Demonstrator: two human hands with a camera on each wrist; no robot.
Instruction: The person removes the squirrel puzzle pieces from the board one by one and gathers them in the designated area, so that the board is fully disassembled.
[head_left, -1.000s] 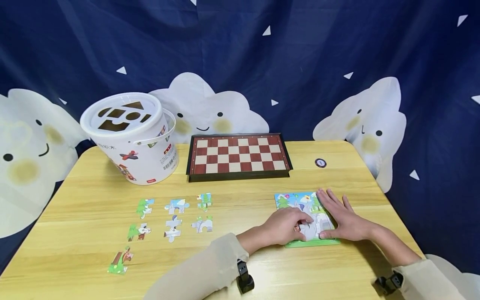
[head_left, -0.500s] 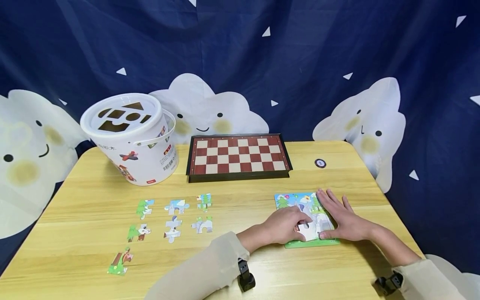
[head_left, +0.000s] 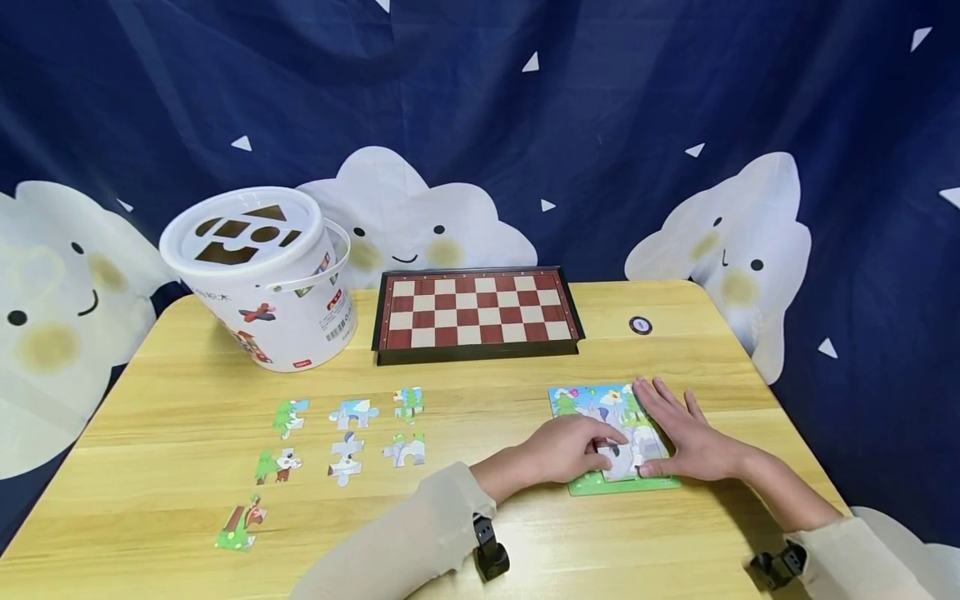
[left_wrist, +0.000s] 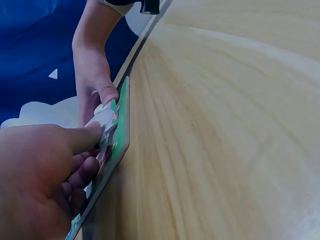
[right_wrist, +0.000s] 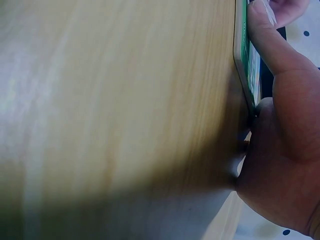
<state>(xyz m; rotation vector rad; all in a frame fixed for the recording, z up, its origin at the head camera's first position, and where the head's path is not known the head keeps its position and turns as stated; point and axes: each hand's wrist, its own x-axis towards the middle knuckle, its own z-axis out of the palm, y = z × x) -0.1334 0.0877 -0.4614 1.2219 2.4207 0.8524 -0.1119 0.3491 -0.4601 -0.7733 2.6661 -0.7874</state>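
Note:
A jigsaw board (head_left: 630, 489) with a green lower border and a cartoon picture lies at the right of the table. My left hand (head_left: 566, 450) pinches a grey-and-white puzzle piece (head_left: 618, 468) between thumb and finger, over the board's lower middle. In the left wrist view that puzzle piece (left_wrist: 105, 118) looks tilted against the board. My right hand (head_left: 693, 437) rests along the board's right side, fingers spread and fairly straight, its thumb touching the lower right of the picture. Both hands cover parts of the picture.
Several loose puzzle pieces, among them a dog piece (head_left: 278, 465), lie on the left of the table (head_left: 150, 467). A white bucket (head_left: 300, 321) with a shape-cut lid stands behind them. At the back are a chequered board (head_left: 480, 312) and a round chip (head_left: 641, 326).
My left hand has shifted slightly and its thumb has moved up along the puzzle piece, which has turned a little. My right hand has stayed in place on the board.

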